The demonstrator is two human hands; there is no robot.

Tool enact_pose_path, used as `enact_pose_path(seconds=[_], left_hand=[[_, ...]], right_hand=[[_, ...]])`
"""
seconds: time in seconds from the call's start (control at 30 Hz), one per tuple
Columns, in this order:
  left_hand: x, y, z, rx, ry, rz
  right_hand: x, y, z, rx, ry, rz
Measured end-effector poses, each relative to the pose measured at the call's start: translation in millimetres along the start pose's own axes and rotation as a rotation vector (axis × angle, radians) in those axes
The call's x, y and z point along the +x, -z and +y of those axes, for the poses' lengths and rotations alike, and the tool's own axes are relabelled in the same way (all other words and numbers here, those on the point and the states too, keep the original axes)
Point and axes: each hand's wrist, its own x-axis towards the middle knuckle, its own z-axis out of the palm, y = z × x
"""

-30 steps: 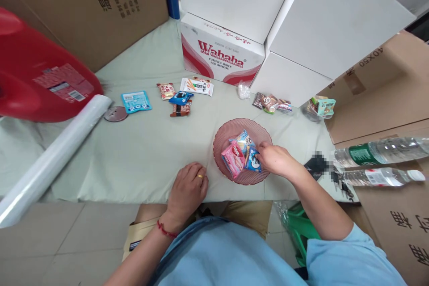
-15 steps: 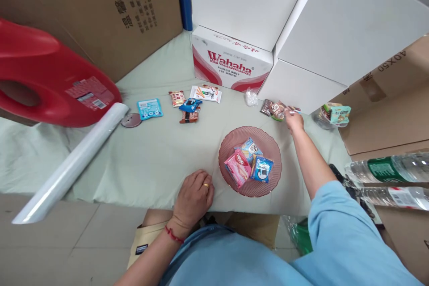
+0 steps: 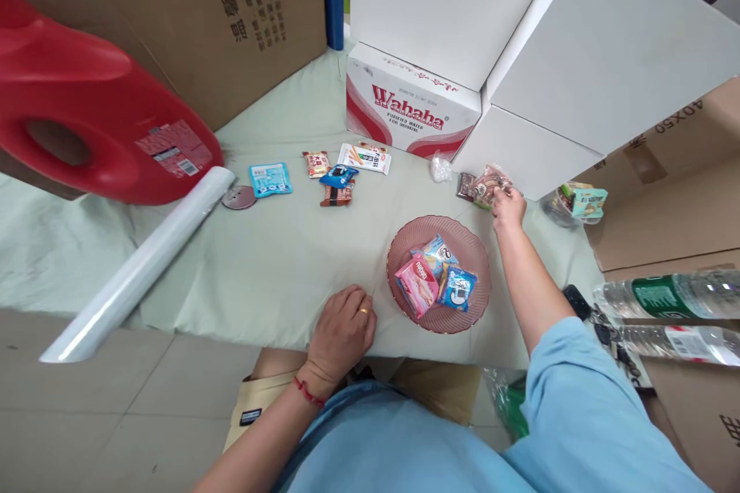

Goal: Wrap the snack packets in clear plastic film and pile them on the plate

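Note:
My right hand (image 3: 509, 209) reaches to the back right of the table. Its fingers are closed on a brown snack packet (image 3: 490, 182), which looks partly lifted and tilted. A small dark brown packet (image 3: 465, 186) lies just left of it. My left hand (image 3: 344, 330) rests on the front edge of the cloth, loosely curled, with nothing seen in it. Between my hands stands a pink glass plate (image 3: 398, 246). It holds a pink wafer packet (image 3: 417, 285), a blue packet (image 3: 459, 289) and a light blue packet (image 3: 438, 253).
Several snack packets (image 3: 338, 176) and a light blue pouch (image 3: 270, 179) lie at the back left. A plastic roll (image 3: 139, 266) overhangs the front edge beside a red jug (image 3: 104, 108). A Wahaba-type white-red carton (image 3: 413, 102), a clear container (image 3: 560, 206) and bottles (image 3: 664, 296) stand around.
My right hand has drawn slightly toward me, and the brown packet under its fingers has turned and risen. The camera view has shifted a little. My left hand stays resting on the table.

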Motion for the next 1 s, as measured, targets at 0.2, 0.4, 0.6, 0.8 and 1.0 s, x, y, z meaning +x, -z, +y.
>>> enact_pose_path(seconds=[0.2,0.4,0.6,0.8,1.0], left_hand=[[2.1,3.1,0.8,-0.013,-0.012,0.005],[3.2,5.5,0.7,0.0,-0.023,0.001],[2.1,6.3,0.3,-0.012,-0.023,0.005],[1.3,6.1,-0.7,-0.007,-0.027,0.013],[2.0,4.8,-1.9,0.001,-0.048,0.02]], right_hand=[[-74.2,58.4,-46.2,0.405,-0.095,-0.555],[-155.9,48.7,-53.4,0.266,-0.281,-0.808],[-191.1,4.3,-38.4,0.157,-0.21,-0.688],[-203.3,2.6,-49.0,-0.491,0.289,-0.684],[-152.6,40.1,-41.6,-0.066,0.108,-0.659]])
